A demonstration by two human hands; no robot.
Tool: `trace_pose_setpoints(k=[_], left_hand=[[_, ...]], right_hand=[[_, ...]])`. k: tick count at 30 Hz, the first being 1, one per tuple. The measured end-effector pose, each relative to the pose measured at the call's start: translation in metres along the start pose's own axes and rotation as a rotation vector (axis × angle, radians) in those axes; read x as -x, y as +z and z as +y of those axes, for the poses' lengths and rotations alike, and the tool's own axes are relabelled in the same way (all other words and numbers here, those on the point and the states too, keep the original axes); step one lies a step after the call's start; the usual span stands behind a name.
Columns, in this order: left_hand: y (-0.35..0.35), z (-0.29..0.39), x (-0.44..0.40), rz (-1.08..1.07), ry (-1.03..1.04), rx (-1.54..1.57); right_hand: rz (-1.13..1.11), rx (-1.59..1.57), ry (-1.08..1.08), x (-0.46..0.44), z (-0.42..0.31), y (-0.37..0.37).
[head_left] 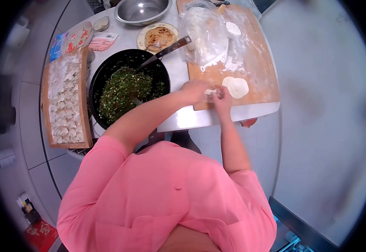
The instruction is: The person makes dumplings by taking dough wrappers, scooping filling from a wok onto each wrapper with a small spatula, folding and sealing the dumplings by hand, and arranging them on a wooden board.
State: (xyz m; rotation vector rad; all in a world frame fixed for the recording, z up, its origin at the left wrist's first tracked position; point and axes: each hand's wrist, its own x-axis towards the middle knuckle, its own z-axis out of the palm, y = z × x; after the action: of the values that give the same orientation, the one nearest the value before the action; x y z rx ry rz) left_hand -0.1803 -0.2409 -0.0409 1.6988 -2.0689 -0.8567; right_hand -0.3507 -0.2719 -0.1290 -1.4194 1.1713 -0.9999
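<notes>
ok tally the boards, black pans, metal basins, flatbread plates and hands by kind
Boards: 2 (dumpling board, floured board)
Black pan: 1
Metal basin: 1
Flatbread plate: 1
Hands: 2 (left hand, right hand)
Total: 7

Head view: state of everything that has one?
left hand: at dough piece, grip unclear
right hand: at dough piece, grip unclear
wrapper stack: fanned on wooden board
pan: uncovered, holding chopped greens
utensil: leaning in pan
metal bowl: upright
plate: bearing browned flatbread
dumpling tray: loaded
plastic bag: crumpled
</notes>
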Motion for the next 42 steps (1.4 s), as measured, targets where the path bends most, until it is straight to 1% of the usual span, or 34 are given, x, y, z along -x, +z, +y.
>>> trace_pose_setpoints(k=[1,3,4,6,7,10,12,13,15,16,17,18,19,20,21,23,24,26,28,30,31,32,33,34,36,37,38,39,40,41,42], left_hand=[[0.012,-0.007,-0.008,-0.009,-0.006,0.002],[0.027,-0.022,-0.023,-0.033,-0.083,0.078],[0.032,-0.027,-0.029,-0.041,-0.088,0.077],[0.040,-0.034,-0.037,-0.099,-0.207,0.127],[0.042,-0.036,-0.040,-0.104,-0.214,0.124],[0.046,-0.034,-0.048,-0.055,-0.196,0.080],[0.048,-0.031,-0.047,-0.027,-0.302,0.136],[0.047,-0.031,-0.047,-0.024,-0.312,0.137],[0.045,-0.034,-0.047,-0.014,-0.433,0.311],[0.047,-0.035,-0.046,-0.011,-0.441,0.309],[0.051,-0.037,-0.045,0.033,-0.506,0.484],[0.051,-0.034,-0.043,0.079,-0.568,0.662],[0.051,-0.031,-0.041,0.083,-0.572,0.660],[0.053,-0.027,-0.038,0.121,-0.598,0.761],[0.052,-0.021,-0.037,0.159,-0.622,0.862],[0.047,-0.008,-0.035,0.195,-0.633,0.901],[0.045,-0.004,-0.034,0.232,-0.644,0.941],[0.045,0.000,-0.034,0.245,-0.636,0.885],[0.046,0.003,-0.033,0.256,-0.624,0.830],[0.048,0.005,-0.031,0.354,-0.567,0.820],[0.047,0.006,-0.030,0.361,-0.566,0.821],[0.047,0.006,-0.029,0.361,-0.629,0.898],[0.046,0.006,-0.027,0.361,-0.692,0.977],[0.049,0.004,-0.025,0.365,-0.689,0.978],[0.056,0.000,-0.021,0.443,-0.720,1.157],[0.057,0.002,-0.021,0.447,-0.716,1.159],[0.059,0.004,-0.021,0.466,-0.766,1.342],[0.060,0.008,-0.022,0.482,-0.815,1.528],[0.069,0.006,-0.023,0.485,-0.812,1.532],[0.083,0.001,-0.026,0.434,-0.813,1.437],[0.088,-0.001,-0.027,0.383,-0.814,1.341]], right_hand=[[-0.001,-0.003,0.011,0.001,-0.007,0.000],[-0.033,-0.030,0.072,0.001,-0.020,-0.004],[-0.051,-0.025,0.076,0.000,-0.016,-0.007],[-0.079,-0.017,0.101,-0.003,-0.015,-0.013],[-0.106,-0.004,0.112,-0.004,-0.017,-0.015],[-0.121,-0.059,0.152,-0.008,-0.022,-0.016],[-0.146,-0.075,0.157,-0.011,-0.017,-0.020],[-0.157,-0.118,0.173,-0.013,-0.011,-0.021],[-0.176,-0.166,0.187,-0.017,-0.006,-0.025],[-0.191,-0.228,0.251,-0.018,-0.005,-0.030],[-0.206,-0.290,0.314,-0.018,-0.005,-0.033],[-0.213,-0.290,0.317,-0.019,-0.005,-0.033],[-0.204,-0.350,0.346,-0.020,-0.005,-0.033],[-0.193,-0.410,0.374,-0.022,-0.004,-0.034],[-0.193,-0.411,0.372,-0.024,-0.011,-0.033],[-0.150,-0.276,0.509,-0.026,-0.029,-0.028],[-0.152,-0.278,0.506,-0.027,-0.025,-0.023],[-0.099,0.083,0.276,-0.026,-0.012,-0.015],[-0.101,0.131,0.251,-0.026,-0.024,-0.013],[-0.106,0.178,0.221,-0.027,-0.026,-0.013],[-0.101,0.163,0.169,-0.028,-0.023,-0.013],[-0.095,0.149,0.118,-0.028,-0.021,-0.014],[-0.098,0.150,0.114,-0.030,-0.021,-0.016],[-0.131,0.134,0.119,-0.032,-0.021,-0.019],[-0.164,0.120,0.119,-0.037,-0.016,-0.025],[-0.192,0.037,0.223,-0.040,-0.008,-0.028],[-0.219,-0.045,0.327,-0.041,-0.001,-0.029],[-0.221,-0.041,0.323,-0.041,-0.004,-0.029],[-0.242,-0.089,0.378,-0.041,-0.009,-0.029],[-0.263,-0.138,0.433,-0.040,-0.014,-0.028],[-0.266,-0.135,0.429,-0.041,-0.016,-0.027]])
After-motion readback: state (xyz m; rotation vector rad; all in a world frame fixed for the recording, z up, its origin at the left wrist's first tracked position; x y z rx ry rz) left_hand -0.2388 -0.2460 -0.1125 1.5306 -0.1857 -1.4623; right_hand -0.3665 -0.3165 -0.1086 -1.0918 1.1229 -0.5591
